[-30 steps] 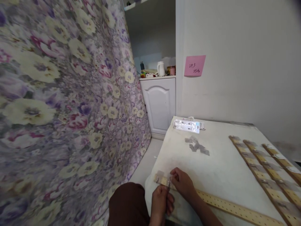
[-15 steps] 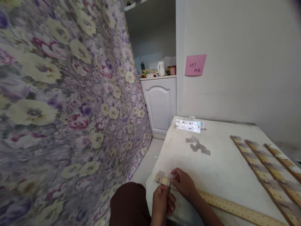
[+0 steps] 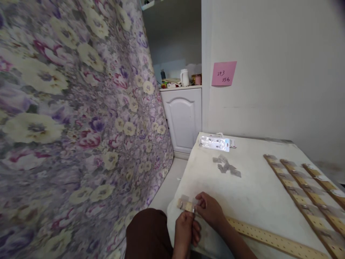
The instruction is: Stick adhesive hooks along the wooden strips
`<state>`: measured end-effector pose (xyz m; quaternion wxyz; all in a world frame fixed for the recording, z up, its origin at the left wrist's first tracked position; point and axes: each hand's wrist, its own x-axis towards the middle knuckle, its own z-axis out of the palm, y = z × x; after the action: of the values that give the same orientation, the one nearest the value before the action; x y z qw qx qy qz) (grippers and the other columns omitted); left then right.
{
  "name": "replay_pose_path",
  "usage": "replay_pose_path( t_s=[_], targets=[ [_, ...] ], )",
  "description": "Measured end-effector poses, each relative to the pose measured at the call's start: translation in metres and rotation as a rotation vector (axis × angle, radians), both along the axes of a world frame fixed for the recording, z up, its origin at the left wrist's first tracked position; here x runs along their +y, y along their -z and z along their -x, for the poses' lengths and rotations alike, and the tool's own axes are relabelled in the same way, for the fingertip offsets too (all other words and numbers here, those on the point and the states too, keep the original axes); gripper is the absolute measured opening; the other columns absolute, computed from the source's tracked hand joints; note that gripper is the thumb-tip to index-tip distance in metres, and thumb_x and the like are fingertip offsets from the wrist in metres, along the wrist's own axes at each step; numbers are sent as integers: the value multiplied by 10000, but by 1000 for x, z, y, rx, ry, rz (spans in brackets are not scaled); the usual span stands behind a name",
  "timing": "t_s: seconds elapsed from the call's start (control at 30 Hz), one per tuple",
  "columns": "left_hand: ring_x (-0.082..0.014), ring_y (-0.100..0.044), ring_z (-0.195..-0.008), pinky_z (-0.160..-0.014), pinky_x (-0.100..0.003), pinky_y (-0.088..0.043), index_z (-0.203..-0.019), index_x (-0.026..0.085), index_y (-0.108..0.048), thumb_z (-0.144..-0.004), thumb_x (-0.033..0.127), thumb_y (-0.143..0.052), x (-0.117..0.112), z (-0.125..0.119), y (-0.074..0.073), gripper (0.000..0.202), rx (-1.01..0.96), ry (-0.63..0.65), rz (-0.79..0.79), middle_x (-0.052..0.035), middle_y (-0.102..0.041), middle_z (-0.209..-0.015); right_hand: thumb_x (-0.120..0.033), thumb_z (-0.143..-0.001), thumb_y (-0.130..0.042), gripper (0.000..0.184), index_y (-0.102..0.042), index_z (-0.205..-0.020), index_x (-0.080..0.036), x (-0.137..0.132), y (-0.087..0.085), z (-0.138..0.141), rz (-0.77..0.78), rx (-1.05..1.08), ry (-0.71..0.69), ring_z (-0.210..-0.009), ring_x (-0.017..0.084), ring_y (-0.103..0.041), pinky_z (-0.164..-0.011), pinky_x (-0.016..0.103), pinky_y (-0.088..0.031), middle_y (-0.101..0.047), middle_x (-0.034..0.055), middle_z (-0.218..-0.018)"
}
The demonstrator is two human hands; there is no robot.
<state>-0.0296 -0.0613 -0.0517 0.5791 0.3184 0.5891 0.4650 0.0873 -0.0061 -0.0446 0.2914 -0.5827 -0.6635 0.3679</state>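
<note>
Both my hands work at the near left end of a long tan perforated strip [image 3: 258,235] lying on the white table [image 3: 253,190]. My left hand [image 3: 185,230] is curled, its fingertips pinched at the strip's end beside a small clear packet [image 3: 185,202]. From the right, my right hand [image 3: 211,210] meets it, fingers closed on the same spot of the strip. What the fingertips pinch is too small to make out.
Three more perforated strips [image 3: 299,194] carrying small clear packets lie at the table's right. A loose pile of little packets [image 3: 226,167] and a clear blister pack [image 3: 215,143] sit further back. A flowered curtain [image 3: 75,126] hangs on the left; a pink note [image 3: 223,73] is on the wall.
Both hands stay at the strip's end with only slight finger motion. The view has shifted a little.
</note>
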Motion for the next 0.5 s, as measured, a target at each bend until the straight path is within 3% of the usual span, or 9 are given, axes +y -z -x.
replay_pose_path(
  t_s=[0.5],
  targets=[
    [-56,-403,-240,-248,-152,-231,-681,199,-429,-704,565,-493,-1,1,-4,372,10,18,5,51,-565,-425,-203,-574,-623,279,-605,-852,-193,11,3,-2,54,19,-32,-668,139,-552,-607,231,-370,-629,-11,-731]
  ],
)
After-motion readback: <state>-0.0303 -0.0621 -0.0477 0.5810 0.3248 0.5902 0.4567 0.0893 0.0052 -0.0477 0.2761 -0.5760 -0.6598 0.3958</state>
